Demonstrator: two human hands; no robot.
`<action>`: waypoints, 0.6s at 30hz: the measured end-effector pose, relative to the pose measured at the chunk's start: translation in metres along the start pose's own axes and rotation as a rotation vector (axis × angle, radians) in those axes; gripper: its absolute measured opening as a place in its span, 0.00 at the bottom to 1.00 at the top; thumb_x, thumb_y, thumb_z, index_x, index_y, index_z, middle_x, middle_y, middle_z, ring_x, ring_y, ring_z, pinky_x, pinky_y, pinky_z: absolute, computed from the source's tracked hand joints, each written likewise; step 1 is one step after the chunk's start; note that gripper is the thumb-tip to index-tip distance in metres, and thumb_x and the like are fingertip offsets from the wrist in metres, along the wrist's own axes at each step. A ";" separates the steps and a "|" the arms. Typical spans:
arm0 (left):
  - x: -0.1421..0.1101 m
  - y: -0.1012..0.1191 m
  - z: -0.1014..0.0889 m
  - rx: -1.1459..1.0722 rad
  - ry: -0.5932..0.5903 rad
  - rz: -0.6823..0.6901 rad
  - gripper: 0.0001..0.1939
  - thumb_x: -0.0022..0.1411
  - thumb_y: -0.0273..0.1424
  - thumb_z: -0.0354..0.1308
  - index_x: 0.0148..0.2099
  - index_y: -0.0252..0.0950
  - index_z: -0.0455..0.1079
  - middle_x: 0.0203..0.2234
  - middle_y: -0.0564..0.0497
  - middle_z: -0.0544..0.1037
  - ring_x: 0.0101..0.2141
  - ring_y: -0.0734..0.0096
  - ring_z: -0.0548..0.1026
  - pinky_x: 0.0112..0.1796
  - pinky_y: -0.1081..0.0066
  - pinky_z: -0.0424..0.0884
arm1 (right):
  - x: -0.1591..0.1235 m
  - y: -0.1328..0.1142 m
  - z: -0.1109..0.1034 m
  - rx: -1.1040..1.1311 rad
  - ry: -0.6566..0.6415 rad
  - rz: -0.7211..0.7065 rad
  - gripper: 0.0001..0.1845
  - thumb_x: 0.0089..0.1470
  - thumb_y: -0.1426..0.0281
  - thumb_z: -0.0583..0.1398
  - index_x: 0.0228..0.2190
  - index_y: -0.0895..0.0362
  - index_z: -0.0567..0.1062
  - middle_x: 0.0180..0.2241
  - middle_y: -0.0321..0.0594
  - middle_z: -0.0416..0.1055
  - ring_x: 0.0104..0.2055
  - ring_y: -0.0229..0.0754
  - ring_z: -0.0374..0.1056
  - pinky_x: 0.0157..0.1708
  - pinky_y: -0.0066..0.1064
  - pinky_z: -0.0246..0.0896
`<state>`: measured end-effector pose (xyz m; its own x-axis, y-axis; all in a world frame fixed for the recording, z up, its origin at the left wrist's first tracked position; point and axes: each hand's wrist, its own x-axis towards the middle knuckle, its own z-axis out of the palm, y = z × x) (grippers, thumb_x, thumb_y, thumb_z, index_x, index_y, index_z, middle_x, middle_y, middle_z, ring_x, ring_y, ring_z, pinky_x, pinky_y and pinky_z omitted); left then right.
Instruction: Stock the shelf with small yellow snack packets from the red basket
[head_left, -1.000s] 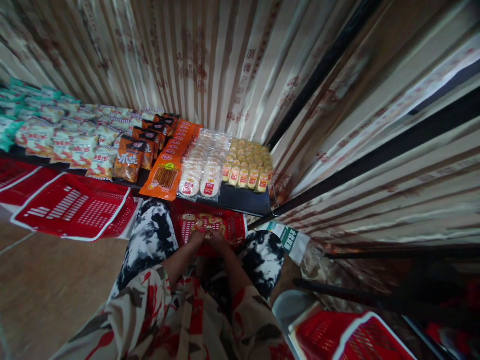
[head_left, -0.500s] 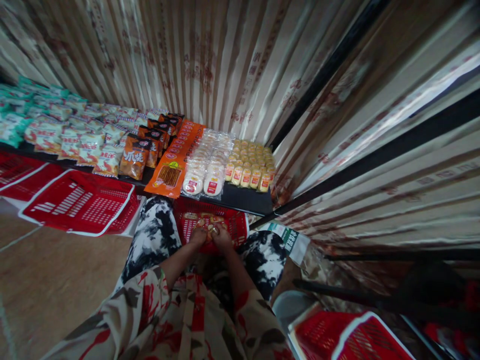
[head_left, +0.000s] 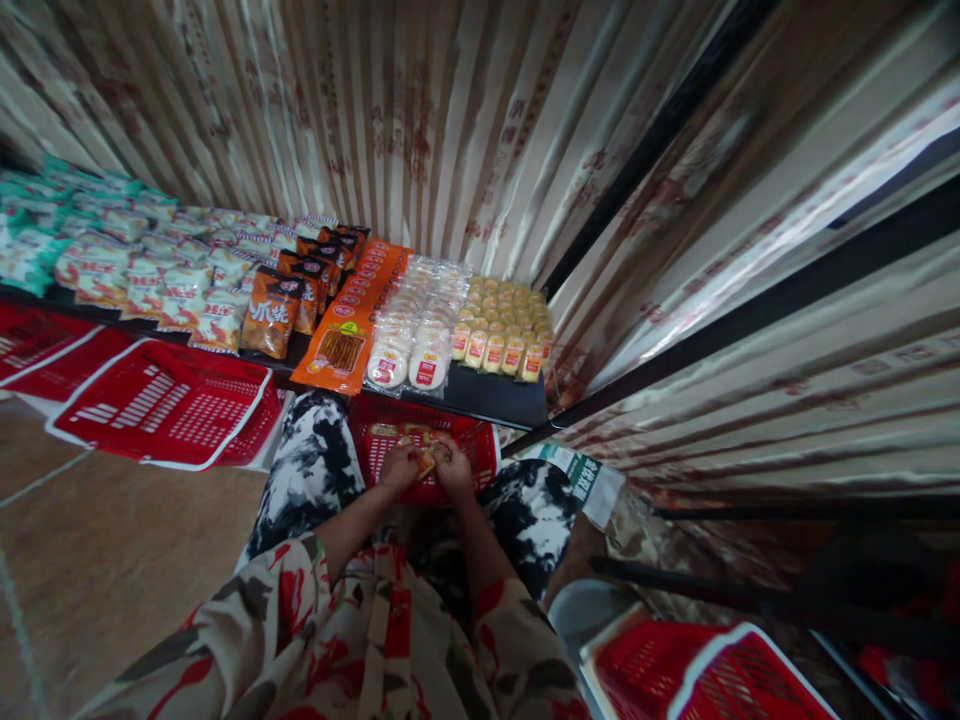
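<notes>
Low between my knees, my left hand (head_left: 401, 467) and my right hand (head_left: 454, 469) are closed on a small yellow-orange snack packet (head_left: 427, 462), one on each side of it. Under them is a red plastic basket (head_left: 487, 452) with a few more small yellow packets (head_left: 385, 430) inside. Fingers cover part of the held packet, and its print is too small to read. Just beyond the basket, small yellow wrapped cakes (head_left: 511, 352) stand in rows on the black shelf (head_left: 491, 396), beside clear packs of round white crackers (head_left: 427, 366).
Leftward along the shelf lie a long orange snack pack (head_left: 341, 355), brown-orange bags (head_left: 268, 312), white bags (head_left: 219, 318) and green bags (head_left: 34, 258). Red baskets stand at left (head_left: 169, 405) and lower right (head_left: 720, 670). A pleated curtain (head_left: 435, 120) and black poles (head_left: 660, 150) bound the space.
My hands have moved slightly apart, with the packet now showing more clearly between them. The shelf goods stay as they were; the view has shifted a little.
</notes>
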<state>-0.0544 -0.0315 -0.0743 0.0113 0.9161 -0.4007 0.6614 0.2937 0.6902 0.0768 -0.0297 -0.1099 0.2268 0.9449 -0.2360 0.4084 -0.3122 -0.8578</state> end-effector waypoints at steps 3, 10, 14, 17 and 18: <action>0.000 0.000 0.004 -0.004 -0.014 0.024 0.12 0.56 0.23 0.52 0.41 0.38 0.73 0.42 0.50 0.77 0.45 0.69 0.71 0.47 0.72 0.64 | 0.002 0.002 0.001 0.073 0.022 0.015 0.23 0.46 0.61 0.54 0.42 0.59 0.74 0.33 0.41 0.76 0.35 0.43 0.71 0.41 0.34 0.65; -0.004 0.000 0.010 0.008 -0.041 0.039 0.10 0.57 0.24 0.50 0.38 0.37 0.71 0.38 0.49 0.77 0.42 0.68 0.72 0.44 0.72 0.64 | 0.008 0.007 0.002 0.243 0.058 0.035 0.16 0.43 0.62 0.55 0.31 0.57 0.75 0.33 0.42 0.77 0.36 0.44 0.72 0.40 0.33 0.65; -0.007 0.001 0.009 0.000 -0.064 0.039 0.08 0.58 0.27 0.50 0.37 0.37 0.71 0.32 0.50 0.77 0.38 0.69 0.73 0.41 0.72 0.66 | 0.009 0.010 0.001 0.298 0.053 0.037 0.13 0.41 0.61 0.57 0.25 0.57 0.75 0.28 0.41 0.76 0.33 0.43 0.71 0.36 0.32 0.65; -0.009 0.000 0.009 -0.014 -0.069 0.045 0.08 0.57 0.27 0.50 0.37 0.36 0.71 0.32 0.51 0.77 0.37 0.69 0.73 0.40 0.72 0.66 | 0.010 0.013 0.002 0.317 0.062 0.041 0.15 0.40 0.59 0.57 0.24 0.58 0.76 0.26 0.40 0.75 0.31 0.43 0.70 0.34 0.31 0.65; -0.009 -0.001 0.009 -0.021 -0.070 0.051 0.09 0.57 0.27 0.50 0.37 0.36 0.71 0.32 0.51 0.77 0.36 0.69 0.73 0.40 0.72 0.66 | 0.010 0.013 0.002 0.319 0.068 0.038 0.16 0.40 0.59 0.57 0.24 0.58 0.76 0.25 0.39 0.75 0.31 0.42 0.70 0.34 0.31 0.65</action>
<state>-0.0482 -0.0429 -0.0770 0.0970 0.9090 -0.4053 0.6428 0.2536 0.7228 0.0825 -0.0237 -0.1250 0.2994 0.9210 -0.2491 0.1028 -0.2907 -0.9513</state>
